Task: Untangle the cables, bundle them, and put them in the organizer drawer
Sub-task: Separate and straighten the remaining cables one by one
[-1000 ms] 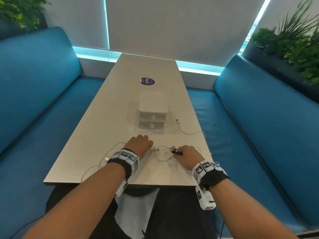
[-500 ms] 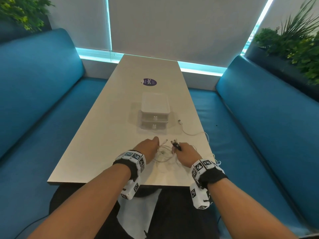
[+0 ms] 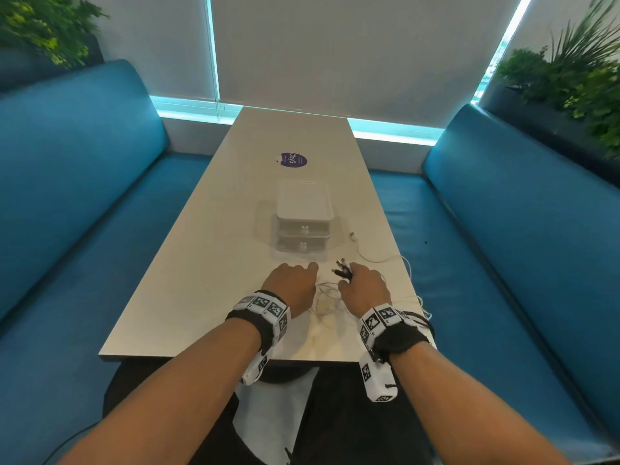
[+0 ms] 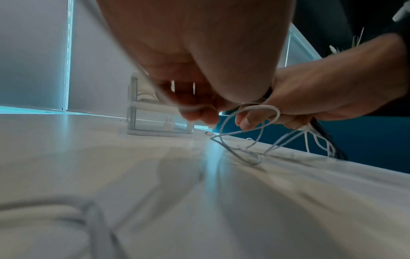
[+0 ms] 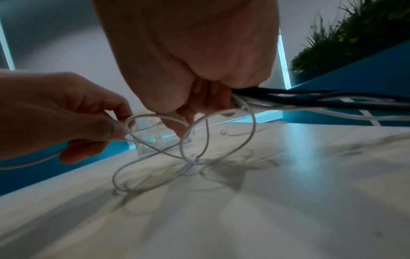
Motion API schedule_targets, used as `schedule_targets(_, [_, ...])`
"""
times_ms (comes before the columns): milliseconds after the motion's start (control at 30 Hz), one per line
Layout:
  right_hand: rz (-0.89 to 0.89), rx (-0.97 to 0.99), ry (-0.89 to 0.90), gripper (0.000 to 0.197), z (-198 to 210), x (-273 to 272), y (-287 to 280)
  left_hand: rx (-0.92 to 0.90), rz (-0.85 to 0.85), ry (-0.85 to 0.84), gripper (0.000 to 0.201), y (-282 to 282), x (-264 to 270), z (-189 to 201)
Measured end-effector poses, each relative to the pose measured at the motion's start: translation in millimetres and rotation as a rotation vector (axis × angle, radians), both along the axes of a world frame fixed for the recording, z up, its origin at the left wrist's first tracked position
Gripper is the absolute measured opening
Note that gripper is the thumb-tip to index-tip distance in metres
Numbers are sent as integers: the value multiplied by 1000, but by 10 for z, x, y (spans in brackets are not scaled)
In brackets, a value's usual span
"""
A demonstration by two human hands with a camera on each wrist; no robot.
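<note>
A tangle of thin white cables (image 3: pixel 327 292) lies on the table (image 3: pixel 208 263) between my hands, in front of the clear two-drawer organizer (image 3: pixel 303 226), whose drawers are closed. My right hand (image 3: pixel 352 276) grips a bundle of black and white cables (image 5: pixel 310 99), its black plug ends (image 3: pixel 342 268) sticking out forward. My left hand (image 5: pixel 115 122) pinches one white strand (image 5: pixel 133 119) of the loops (image 5: pixel 188 157) that hang from the right hand (image 5: pixel 199 108) to the tabletop. In the left wrist view the left hand (image 4: pixel 199 113) holds the white cable (image 4: pixel 250 112) beside the right hand (image 4: pixel 332 87).
Another white cable (image 3: pixel 379 260) runs along the table's right edge, with its plug (image 3: pixel 352 234) next to the organizer. A purple sticker (image 3: pixel 293 160) sits farther back. Blue benches (image 3: pixel 84 213) flank the table, and plants (image 3: pixel 570 78) stand behind them.
Both hands have moved forward toward the organizer and closer together. My left hand came off the table and took hold of a white strand, lifting the loops.
</note>
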State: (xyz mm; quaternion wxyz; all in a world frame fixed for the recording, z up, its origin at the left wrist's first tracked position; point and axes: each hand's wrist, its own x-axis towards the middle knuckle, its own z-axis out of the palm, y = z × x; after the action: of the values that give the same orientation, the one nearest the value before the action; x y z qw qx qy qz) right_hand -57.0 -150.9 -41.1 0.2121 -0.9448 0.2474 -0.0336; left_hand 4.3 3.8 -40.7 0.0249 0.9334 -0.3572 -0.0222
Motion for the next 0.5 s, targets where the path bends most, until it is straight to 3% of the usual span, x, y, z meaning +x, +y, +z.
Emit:
schedule_targets(167, [53, 182, -22, 28, 26, 26, -6, -248, 98, 58, 19, 20, 135, 69])
schedule_targets(300, [19, 307, -120, 29, 75, 19, 16, -346, 34, 169, 24, -26, 117, 77])
schedule_targets(500, [49, 447, -235, 32, 124, 102, 138, -588, 18, 279, 9, -119, 7, 75])
